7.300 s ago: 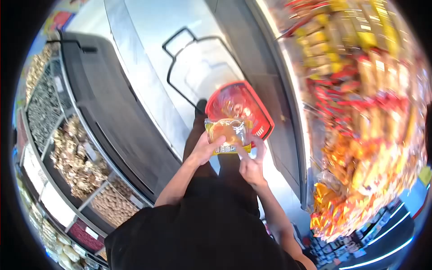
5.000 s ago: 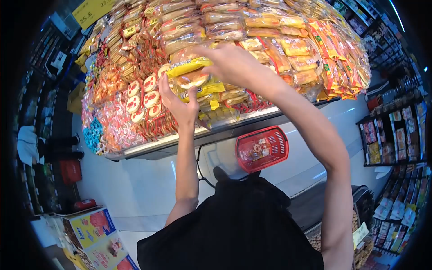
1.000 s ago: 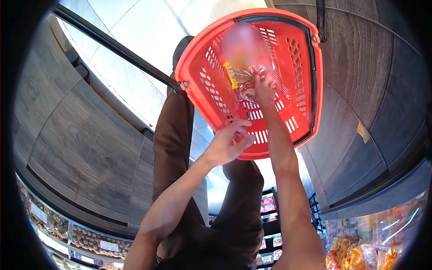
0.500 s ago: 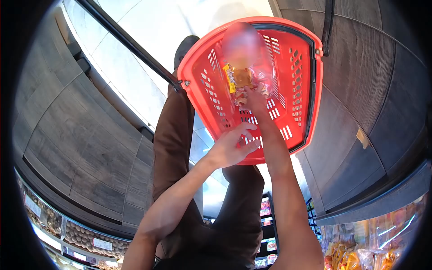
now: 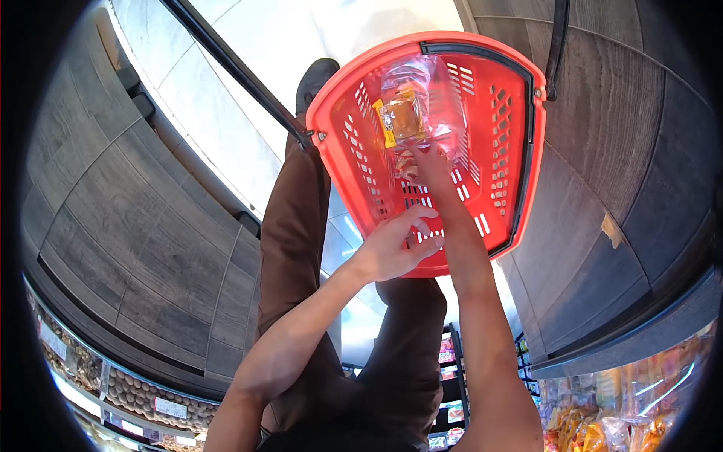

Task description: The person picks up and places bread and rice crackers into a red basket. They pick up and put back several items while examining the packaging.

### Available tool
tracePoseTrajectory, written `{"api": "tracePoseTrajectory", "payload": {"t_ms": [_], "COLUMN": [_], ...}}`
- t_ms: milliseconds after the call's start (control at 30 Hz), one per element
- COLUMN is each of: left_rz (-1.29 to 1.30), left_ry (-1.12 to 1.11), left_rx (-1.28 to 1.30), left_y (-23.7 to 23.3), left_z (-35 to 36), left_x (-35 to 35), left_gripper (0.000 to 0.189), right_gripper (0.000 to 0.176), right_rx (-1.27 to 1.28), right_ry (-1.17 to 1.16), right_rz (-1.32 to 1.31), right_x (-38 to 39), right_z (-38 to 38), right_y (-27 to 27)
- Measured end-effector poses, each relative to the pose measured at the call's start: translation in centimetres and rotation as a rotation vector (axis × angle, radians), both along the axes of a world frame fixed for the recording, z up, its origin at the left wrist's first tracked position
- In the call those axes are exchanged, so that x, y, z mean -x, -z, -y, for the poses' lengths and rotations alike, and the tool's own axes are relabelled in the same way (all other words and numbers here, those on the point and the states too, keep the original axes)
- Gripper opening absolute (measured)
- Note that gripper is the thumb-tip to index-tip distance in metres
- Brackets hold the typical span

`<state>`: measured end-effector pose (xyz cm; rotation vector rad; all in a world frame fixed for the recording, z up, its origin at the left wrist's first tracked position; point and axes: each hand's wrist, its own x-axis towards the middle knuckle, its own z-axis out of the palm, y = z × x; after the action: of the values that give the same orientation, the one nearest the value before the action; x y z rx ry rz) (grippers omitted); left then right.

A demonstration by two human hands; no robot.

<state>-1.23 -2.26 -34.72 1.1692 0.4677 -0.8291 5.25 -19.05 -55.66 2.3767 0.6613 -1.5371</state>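
Note:
A red plastic shopping basket (image 5: 508, 151) stands on the floor below me. My right hand (image 5: 431, 166) reaches inside it, fingers on a clear packet of yellow pastries (image 5: 407, 113) lying among other clear packets on the basket's bottom. Whether the fingers still grip the packet is not plain. My left hand (image 5: 392, 245) rests at the basket's near rim with its fingers loosely curled over the edge. My brown-trousered leg and dark shoe (image 5: 315, 75) stand beside the basket's left side.
The basket's long black handle (image 5: 233, 68) slants up to the left over the pale tiled floor. A dark wood-look counter base (image 5: 625, 188) rises on the right, another (image 5: 128, 248) on the left. Bulk nut bins (image 5: 128, 388) lie lower left, packaged snacks (image 5: 602, 422) lower right.
Earlier I held a pastry packet, then reached to the snack display. In the last second my right hand pushed the packet deeper into the basket; the left hand stayed at the rim.

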Motion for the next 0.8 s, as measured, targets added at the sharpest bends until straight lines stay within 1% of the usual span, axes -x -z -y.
{"api": "tracePoseTrajectory", "payload": {"t_ms": [33, 100, 200, 233, 300, 333, 400, 433, 467, 500, 533, 600, 633, 667, 700, 733, 800], "left_rz": [0.004, 0.007, 0.020, 0.010, 0.003, 0.016, 0.019, 0.036, 0.054, -0.002, 0.003, 0.019, 0.031, 0.111, 0.193, 0.214, 0.182], "left_ry": [-0.003, -0.006, -0.018, -0.015, -0.013, -0.011, -0.012, -0.003, 0.005, -0.018, -0.027, -0.148, -0.154, -0.242, -0.325, -0.317, -0.353], "left_rx": [-0.003, -0.006, -0.028, -0.015, -0.008, -0.010, -0.007, -0.021, -0.032, -0.005, 0.005, -0.051, -0.044, -0.134, -0.227, -0.220, -0.062], "left_y": [0.0, 0.1, 0.3, 0.2, 0.1, 0.1, 0.2, 0.6, 0.9, 0.9, 0.6, -0.8, -1.6, -2.7, -4.0, -5.6, -9.8], "left_z": [0.0, 0.0, 0.0, 0.0, -0.3, -0.5, -0.6, -0.7, -0.6, -0.9, -1.5, -2.8, -3.6, -4.4, -5.4, -6.4, -8.4], "left_x": [0.0, 0.1, 0.3, 0.2, 0.1, 0.0, 0.0, 0.2, 0.3, 0.6, 0.3, -0.3, -0.7, -0.9, -1.4, -2.1, -3.4], "left_gripper": [0.041, 0.041, 0.041, 0.041, 0.042, 0.042, 0.041, 0.042, 0.042, 0.045, 0.045, 0.045, 0.045, 0.048, 0.051, 0.051, 0.060], "right_gripper": [0.100, 0.106, 0.107, 0.107, 0.102, 0.102, 0.091, 0.091, 0.086, 0.081, 0.081, 0.069, 0.066, 0.065, 0.064, 0.064, 0.057], "right_rx": [0.000, 0.116, 0.125, 0.122, -0.005, -0.009, -0.102, -0.091, -0.118, -0.148, -0.139, -0.478, -0.498, -0.492, -0.513, -0.530, -0.730], "right_ry": [0.002, 0.063, 0.113, 0.111, 0.288, 0.285, 0.251, 0.250, 0.256, 0.255, 0.245, 0.572, 0.579, 0.594, 0.964, 1.331, 1.749], "right_rz": [-0.001, -0.088, -0.080, -0.079, -0.102, -0.101, -0.078, -0.085, 0.048, 0.186, 0.191, 0.237, 0.395, 0.377, 0.217, 0.047, -0.287], "right_x": [-0.3, -0.6, -0.4, 0.2, 1.5, 1.6, 2.0, 2.5, 3.1, 3.2, 2.6, 1.7, 1.5, 0.7, 0.1, -0.6, -2.8], "right_z": [-0.5, -1.2, -1.3, -0.4, 1.6, 1.8, 2.5, 2.6, 2.7, 2.6, 2.1, 1.0, 0.4, -0.4, -1.3, -2.4, -5.3], "right_y": [0.0, 0.2, 0.1, 0.9, 2.7, 3.1, 3.3, 2.5, 1.6, 0.5, -1.9, -8.6, -12.3, -16.3, -20.8, -25.8, -37.0]}}
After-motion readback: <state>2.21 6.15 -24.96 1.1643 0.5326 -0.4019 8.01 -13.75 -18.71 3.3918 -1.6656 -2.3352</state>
